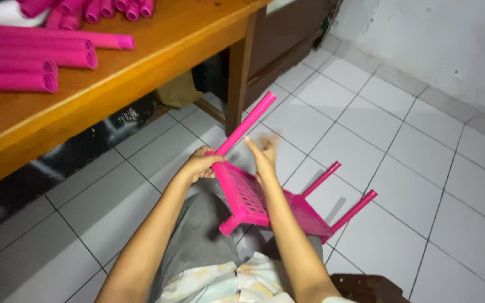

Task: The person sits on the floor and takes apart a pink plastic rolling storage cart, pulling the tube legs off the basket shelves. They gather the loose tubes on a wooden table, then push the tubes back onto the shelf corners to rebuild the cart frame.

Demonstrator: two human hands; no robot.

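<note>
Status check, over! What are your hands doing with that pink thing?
Left hand gripping a pink tube at the corner of the pink slatted rack. Right hand open and blurred beside the tube. More pink tubes on the wooden table.

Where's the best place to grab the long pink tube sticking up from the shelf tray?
Probably low on the pink tube, just above the corner of the pink tray, where the left hand already wraps it. Come from the left: the shaft is bare there, while the right hand and tray crowd the other side.
</note>
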